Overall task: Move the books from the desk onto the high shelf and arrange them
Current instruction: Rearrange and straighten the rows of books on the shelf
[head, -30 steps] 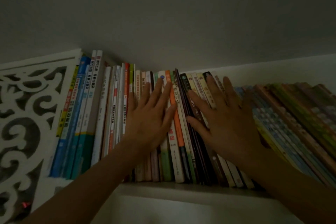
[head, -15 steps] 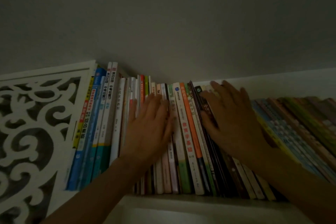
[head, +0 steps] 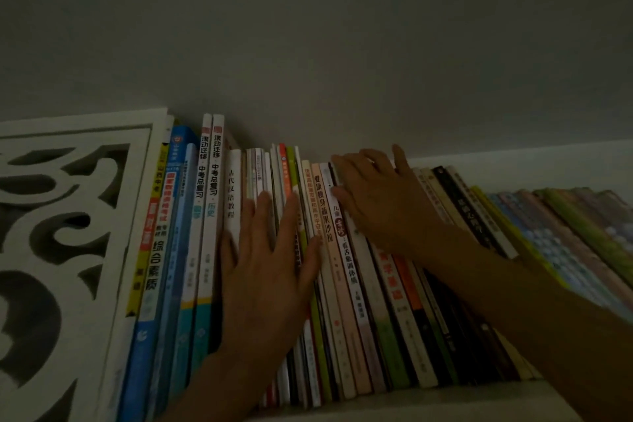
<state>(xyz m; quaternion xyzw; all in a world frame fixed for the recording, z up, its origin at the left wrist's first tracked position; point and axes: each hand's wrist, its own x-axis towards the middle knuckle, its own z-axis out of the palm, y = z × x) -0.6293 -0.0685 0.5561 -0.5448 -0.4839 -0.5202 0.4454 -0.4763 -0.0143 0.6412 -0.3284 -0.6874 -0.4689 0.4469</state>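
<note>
Dim, murky light throughout, soft blur on the rightmost books [head: 565, 233], wide-angle bending at edges

Just left of the left hand [head: 270, 271], a white spine [head: 233, 195] reads 古代汉语教程; further left, two white spines [head: 209, 188] read 中考总复习.

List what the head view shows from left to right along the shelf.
White carved panel → blue-spined books → white book with black lettering → left hand pressed flat on spines → pink-spined book → right hand → black-spined book → leaning pastel books.
</note>
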